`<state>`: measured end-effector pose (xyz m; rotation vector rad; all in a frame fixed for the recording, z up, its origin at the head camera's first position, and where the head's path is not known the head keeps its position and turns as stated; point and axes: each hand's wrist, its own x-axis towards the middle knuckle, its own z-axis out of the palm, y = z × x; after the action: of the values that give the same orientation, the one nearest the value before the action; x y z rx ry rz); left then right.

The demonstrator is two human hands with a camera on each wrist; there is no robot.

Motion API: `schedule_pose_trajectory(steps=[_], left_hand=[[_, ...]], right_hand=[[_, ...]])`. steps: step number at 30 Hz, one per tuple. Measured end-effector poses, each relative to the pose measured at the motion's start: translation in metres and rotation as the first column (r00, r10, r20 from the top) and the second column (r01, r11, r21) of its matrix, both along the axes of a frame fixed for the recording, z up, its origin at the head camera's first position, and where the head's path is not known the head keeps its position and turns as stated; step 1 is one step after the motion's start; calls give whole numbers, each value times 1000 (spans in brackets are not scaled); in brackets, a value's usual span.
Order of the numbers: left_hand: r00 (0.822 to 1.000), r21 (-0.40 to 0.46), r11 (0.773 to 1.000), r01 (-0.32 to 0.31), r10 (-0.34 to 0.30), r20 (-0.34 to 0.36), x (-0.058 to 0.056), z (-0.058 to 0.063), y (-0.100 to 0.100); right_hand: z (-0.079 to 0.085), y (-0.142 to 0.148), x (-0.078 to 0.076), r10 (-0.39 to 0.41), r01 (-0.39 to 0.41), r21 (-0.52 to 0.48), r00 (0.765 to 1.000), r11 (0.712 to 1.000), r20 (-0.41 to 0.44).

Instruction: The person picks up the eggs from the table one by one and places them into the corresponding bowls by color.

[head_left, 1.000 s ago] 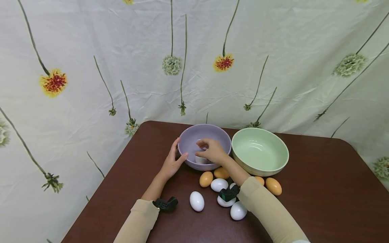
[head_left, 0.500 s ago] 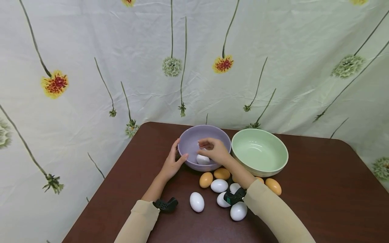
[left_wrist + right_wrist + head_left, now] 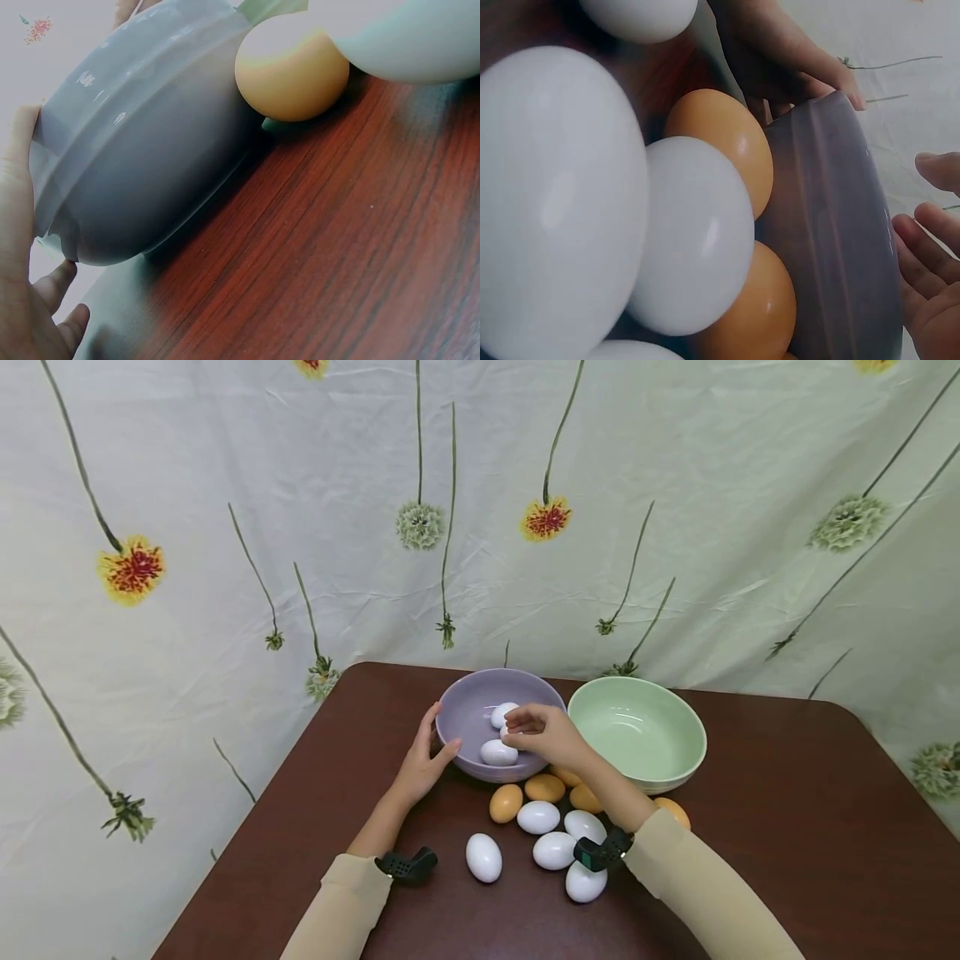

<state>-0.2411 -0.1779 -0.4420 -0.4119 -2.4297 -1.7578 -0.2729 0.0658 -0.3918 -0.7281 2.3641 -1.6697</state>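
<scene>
My left hand [image 3: 424, 766] grips the near left side of a purple bowl [image 3: 467, 697], its thumb at the rim and fingers along the outer wall. Inside the bowl lie white eggs [image 3: 498, 752], one partly hidden behind my right fingers. Over the bowl's right side my right hand [image 3: 551, 735] hovers with loosely bent fingers. In the right wrist view that hand [image 3: 937, 300] shows thumb and fingertips apart with nothing between them. The left wrist view shows the left hand [image 3: 19, 247] against the bowl's wall [image 3: 157, 150].
A green bowl [image 3: 637, 727] stands close to the purple bowl's right. In front of the bowls lie several white eggs [image 3: 538, 817] and several brown eggs [image 3: 506, 803]; one white egg [image 3: 483, 857] lies apart at the left. The right forearm passes above some eggs. A flowered cloth [image 3: 337, 510] hangs behind the table.
My right hand has drawn back slightly rightward, with its fingers off the white egg. More of the white eggs in the purple bowl now show. The left hand keeps its hold.
</scene>
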Motion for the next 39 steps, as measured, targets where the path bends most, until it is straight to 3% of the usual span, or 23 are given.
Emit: schedule_pose_trajectory(steps=[33,36,39], left_hand=[[1000,-3,1000,8,-8,-4,3,0,-1],[1000,6,1000,15,-14,-10,1,-1,-1],[1000,26,1000,15,-14,-8,-7,-13,-3]], right_hand=[[1,46,52,103,-102,-44,994,994,25],[-1,51,58,102,-100,-49,994,994,41],[-2,56,63,100,-99,-36,994,994,39]])
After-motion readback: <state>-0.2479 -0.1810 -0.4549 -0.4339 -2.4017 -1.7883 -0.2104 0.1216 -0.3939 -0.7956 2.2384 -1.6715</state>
